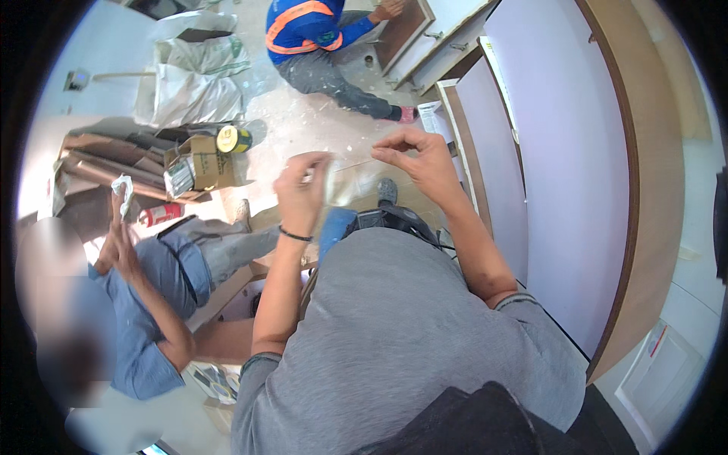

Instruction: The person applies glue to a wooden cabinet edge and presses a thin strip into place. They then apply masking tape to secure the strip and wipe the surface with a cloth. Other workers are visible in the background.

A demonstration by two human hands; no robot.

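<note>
- Left hand (298, 191) is curling beside a blurred pale wisp (331, 186); cannot tell its grip.
- Right hand (426, 164) is forming a narrow pinch.
- Wisp is looking light, soft, edge-held best.

A yellow-topped can (233, 139) sits just beside an open cardboard box (218, 174), near piled brown boards (106, 173), whitish sacks (199, 91) and a red cylinder (161, 214), possibly a canister.

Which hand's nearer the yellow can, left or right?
Left. In the head view, the left hand is to the right of the yellow can and lower; the right hand is farther right.
</note>
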